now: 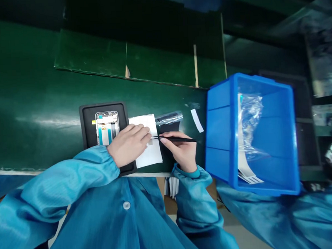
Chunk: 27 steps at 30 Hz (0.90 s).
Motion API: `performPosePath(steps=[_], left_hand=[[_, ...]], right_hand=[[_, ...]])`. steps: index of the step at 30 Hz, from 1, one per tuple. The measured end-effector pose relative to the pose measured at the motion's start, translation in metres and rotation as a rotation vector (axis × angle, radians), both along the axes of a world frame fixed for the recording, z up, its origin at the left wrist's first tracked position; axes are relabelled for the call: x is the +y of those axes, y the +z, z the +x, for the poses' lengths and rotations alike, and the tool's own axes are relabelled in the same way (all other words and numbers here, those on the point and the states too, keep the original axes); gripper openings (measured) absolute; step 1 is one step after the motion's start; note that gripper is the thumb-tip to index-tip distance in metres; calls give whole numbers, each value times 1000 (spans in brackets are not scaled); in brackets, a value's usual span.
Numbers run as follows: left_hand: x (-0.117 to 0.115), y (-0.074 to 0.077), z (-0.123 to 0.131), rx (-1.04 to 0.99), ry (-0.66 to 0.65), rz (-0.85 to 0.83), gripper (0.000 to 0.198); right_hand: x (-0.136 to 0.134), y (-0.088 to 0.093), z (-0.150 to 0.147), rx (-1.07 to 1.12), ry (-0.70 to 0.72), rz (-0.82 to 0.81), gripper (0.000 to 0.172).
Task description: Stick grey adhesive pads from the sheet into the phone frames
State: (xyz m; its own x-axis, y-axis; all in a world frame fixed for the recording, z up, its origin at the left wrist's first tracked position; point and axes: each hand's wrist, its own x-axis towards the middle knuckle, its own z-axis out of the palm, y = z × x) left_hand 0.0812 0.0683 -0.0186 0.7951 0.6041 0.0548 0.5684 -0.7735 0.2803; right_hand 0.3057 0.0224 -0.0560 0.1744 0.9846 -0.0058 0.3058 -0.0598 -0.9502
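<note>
My right hand [182, 149] grips black tweezers [178, 138] like a pen, their tips pointing left onto a white sheet [148, 158]. Palm down, my left hand [130, 144] lies across the sheet's left part, its fingers stretched out and the fingertips close to the tweezer tips. A small greyish piece [150, 142] shows on the sheet just below the tips. Left of the sheet is a black tray [89, 128] holding an opened phone body [107, 124] with its inner parts showing. My left wrist and sleeve cover the tray's lower part.
A clear film [169, 118] and a dark flat piece [168, 128] lie behind my right hand. Further right are a white strip [197, 120] and a tall blue bin [220, 136] containing clear plastic wrap [251, 123]. Another person's blue sleeve [260, 216] reaches below the bin.
</note>
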Motion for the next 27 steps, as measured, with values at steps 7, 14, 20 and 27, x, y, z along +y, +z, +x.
performPosePath(steps=[7,14,20,27], left_hand=[[-6,-16,18,174,23,-41,46],[-6,-14,17,194,14,-38,48],[-6,-14,17,208,13,-34,48],[-5,-13,17,210,14,-36,48]], right_hand=[[-7,-15,8,-64,114,56,12],[-5,-17,7,-97,141,62,10],[-5,-16,9,-101,145,53,8],[-5,-18,9,-98,140,58,9]])
